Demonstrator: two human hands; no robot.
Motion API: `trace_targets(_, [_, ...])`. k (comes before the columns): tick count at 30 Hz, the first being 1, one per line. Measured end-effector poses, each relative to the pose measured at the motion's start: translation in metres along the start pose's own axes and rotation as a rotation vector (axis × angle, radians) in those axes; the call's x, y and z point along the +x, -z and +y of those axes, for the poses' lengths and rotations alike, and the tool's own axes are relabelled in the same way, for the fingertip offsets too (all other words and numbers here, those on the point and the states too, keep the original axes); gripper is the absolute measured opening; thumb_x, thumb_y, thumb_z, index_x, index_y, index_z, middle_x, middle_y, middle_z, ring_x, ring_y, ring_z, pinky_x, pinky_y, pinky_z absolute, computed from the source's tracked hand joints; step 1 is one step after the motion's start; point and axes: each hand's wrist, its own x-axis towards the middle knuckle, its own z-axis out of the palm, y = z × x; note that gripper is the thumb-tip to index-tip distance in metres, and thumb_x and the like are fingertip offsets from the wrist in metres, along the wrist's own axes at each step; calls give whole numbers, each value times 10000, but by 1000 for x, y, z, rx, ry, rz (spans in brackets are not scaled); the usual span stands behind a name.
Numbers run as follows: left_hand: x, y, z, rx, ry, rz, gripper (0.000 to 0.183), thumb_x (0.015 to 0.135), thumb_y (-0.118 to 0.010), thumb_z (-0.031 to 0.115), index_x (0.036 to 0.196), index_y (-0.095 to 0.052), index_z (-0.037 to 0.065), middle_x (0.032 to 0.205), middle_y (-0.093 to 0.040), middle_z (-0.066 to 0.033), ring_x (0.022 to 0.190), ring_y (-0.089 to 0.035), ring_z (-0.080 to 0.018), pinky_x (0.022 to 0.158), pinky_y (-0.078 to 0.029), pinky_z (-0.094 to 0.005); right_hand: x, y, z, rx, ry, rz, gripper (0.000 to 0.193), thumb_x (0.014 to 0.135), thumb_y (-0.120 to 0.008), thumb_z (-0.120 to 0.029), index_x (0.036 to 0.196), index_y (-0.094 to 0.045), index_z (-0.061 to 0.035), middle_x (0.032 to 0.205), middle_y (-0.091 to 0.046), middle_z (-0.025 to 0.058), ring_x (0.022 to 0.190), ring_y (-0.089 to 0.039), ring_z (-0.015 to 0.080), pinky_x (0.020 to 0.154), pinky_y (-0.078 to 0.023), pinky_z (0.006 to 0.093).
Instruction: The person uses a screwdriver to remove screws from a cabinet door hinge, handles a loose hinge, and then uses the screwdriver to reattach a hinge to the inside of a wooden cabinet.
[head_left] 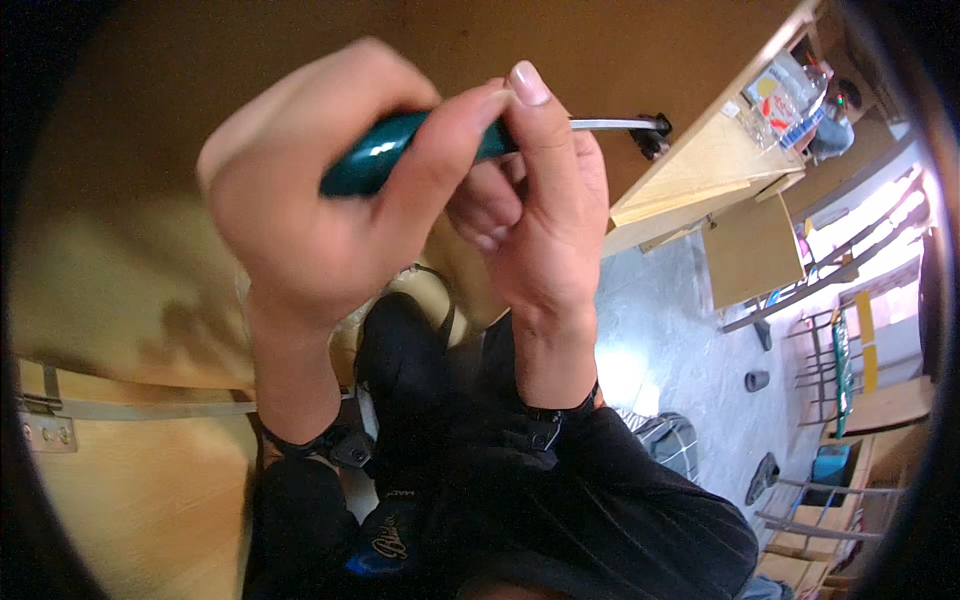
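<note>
I wrap my left hand (290,185) around the rear of a green-handled tool (375,155), wrist bent, thumb lying along the grip. My right hand (550,200) closes about its front end, thumb upright, fingers curled, forearm rising nearly straight. The tool's metal shaft points right, toward a dark fitting (652,135); I cannot tell whether they touch.

Brown panel (520,40) beyond right hand (545,215), pale board (700,155) blocking rightward, free room (over floor (690,340)) lower right
</note>
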Motion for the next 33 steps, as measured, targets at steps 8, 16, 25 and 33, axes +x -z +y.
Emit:
trace_targets(8, [1,-11,22,-19,156,101,183,775,-698,131,708,-579,10,569,-529,-26,474,-455,-70,429,-348,-216,0,10,12,26,215,20,174,906,-534,-184,914,-474,-20,606,-482,27,405,-343,51,368,-262,204])
trace_targets(16, [-40,-8,2,87,400,139,208,833,-657,144,684,-555,41,586,-450,60,544,-394,-17,483,-294,-178,-1,9,25,-140,5,-61,251,927,-504,-270,915,-527,-20,542,-440,13,418,-360,57,385,-271,192])
trace_targets(25, [-78,-30,19,-104,755,291,216,855,-626,145,699,-529,30,623,-446,68,602,-389,-26,537,-299,-182,-19,27,24,-309,-165,60,455,958,-396,-368,834,-564,36,525,-472,49,393,-373,87,371,-239,216])
trace_targets(33, [-53,-25,36,-73,763,126,201,860,-613,129,705,-532,30,620,-451,66,586,-375,-23,527,-279,-180,-25,26,18,-446,-32,115,450,965,-336,-383,883,-558,0,574,-489,46,348,-309,68,322,-234,205])
